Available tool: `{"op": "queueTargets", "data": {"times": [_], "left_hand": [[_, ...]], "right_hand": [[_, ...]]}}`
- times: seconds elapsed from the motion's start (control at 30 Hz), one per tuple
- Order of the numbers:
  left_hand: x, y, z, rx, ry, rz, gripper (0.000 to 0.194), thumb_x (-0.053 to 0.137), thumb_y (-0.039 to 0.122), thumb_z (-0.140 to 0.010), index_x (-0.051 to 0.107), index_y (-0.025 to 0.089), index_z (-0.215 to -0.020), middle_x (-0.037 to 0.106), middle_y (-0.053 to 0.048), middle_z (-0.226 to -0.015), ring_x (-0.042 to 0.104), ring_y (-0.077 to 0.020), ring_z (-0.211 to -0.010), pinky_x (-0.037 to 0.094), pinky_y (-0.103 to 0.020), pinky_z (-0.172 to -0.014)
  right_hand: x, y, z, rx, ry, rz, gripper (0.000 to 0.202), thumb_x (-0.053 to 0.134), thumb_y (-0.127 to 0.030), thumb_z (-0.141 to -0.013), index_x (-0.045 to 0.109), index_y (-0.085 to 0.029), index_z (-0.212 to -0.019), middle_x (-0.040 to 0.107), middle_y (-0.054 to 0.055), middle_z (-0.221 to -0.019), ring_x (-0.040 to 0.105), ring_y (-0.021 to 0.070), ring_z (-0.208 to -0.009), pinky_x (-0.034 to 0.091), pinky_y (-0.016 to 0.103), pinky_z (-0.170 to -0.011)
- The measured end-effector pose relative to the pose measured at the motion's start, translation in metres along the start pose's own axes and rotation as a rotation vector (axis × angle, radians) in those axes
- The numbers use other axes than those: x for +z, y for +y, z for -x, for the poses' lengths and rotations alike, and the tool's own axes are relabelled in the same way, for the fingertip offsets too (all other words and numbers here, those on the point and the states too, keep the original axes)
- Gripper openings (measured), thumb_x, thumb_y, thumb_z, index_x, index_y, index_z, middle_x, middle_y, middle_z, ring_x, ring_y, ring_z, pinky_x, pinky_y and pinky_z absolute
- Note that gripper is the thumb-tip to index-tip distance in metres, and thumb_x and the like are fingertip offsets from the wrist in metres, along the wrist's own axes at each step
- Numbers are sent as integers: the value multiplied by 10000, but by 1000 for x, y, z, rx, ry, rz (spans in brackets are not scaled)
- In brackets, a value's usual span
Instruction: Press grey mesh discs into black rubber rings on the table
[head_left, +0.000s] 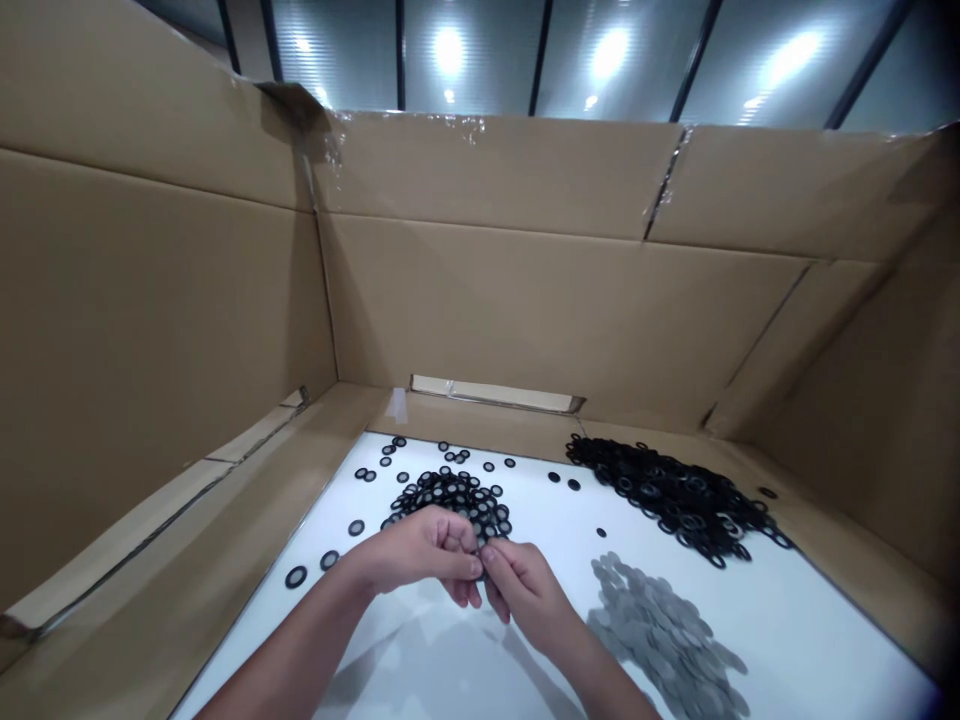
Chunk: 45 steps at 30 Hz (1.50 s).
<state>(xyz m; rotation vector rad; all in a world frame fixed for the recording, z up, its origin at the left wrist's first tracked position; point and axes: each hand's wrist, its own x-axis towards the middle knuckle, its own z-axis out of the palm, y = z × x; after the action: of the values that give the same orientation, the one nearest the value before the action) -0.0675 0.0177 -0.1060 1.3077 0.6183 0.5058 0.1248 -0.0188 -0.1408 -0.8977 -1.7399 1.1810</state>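
Your left hand (431, 550) and right hand (525, 590) meet tip to tip. Fingers of both: curled, thumbs pressed in, pinching a small dark piece (482, 570) between them. The piece sits right at the thumb tips, mostly covered; whether it is a bare ring or a filled one, you cannot tell from this view.

Directly beyond your knuckles: heap of black rings with grey centres (450, 490), its near edge hidden by your left hand. Similar pieces lie scattered past it and down the left side; the nearest to you, a loose ring (296, 577), is beside your left forearm, apart from it.

To the right of your right hand: pile of grey discs (667, 635), overlapping, flat. Farther back, right: pile of black rings (675, 500). All on a white board (420, 640), within cardboard walls (480, 300).
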Motion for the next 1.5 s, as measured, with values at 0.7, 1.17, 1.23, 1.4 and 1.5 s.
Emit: {"op": "queueTargets", "data": {"times": [0.7,1.17,1.23,1.4,1.5], "left_hand": [[19,-7,-13,101,139,106,350,759,444,-789,566,158,-850,647,-17,-748,676,-151,-688,563,-261,-600],[7,-3,-6,58,61,-113,376,700,503,-841,563,154,-859,661,-25,-725,650,-155,-611,557,-292,-565],[7,-5,-6,34,42,-119,375,692,508,-846,561,157,-857,685,-35,-715,669,-165,-612,565,-306,-592],[14,-7,-6,111,63,-49,349,696,443,-849,513,168,-737,627,-3,-591,605,-125,-508,468,-227,-513],[17,-7,-8,146,52,4,372,702,409,-827,441,189,-679,526,43,-498,493,-86,-438,374,-195,-460]], "right_hand": [[2,0,6,-262,330,428,328,367,-254,-1029,437,-220,-710,509,-21,-614,468,122,-539,335,243,-537],[-9,-2,-1,-37,166,251,436,412,-448,-1012,393,-213,-645,413,-47,-540,373,109,-506,275,249,-500],[-8,-3,-2,-32,171,213,450,404,-470,-1011,388,-216,-640,420,-48,-519,381,109,-494,289,246,-497],[-5,-6,-1,-36,155,111,476,389,-525,-1007,379,-225,-638,412,-56,-471,378,104,-453,313,242,-478],[0,-7,1,-69,180,-5,473,414,-535,-999,400,-224,-643,426,-54,-474,376,101,-445,313,241,-471]]}}
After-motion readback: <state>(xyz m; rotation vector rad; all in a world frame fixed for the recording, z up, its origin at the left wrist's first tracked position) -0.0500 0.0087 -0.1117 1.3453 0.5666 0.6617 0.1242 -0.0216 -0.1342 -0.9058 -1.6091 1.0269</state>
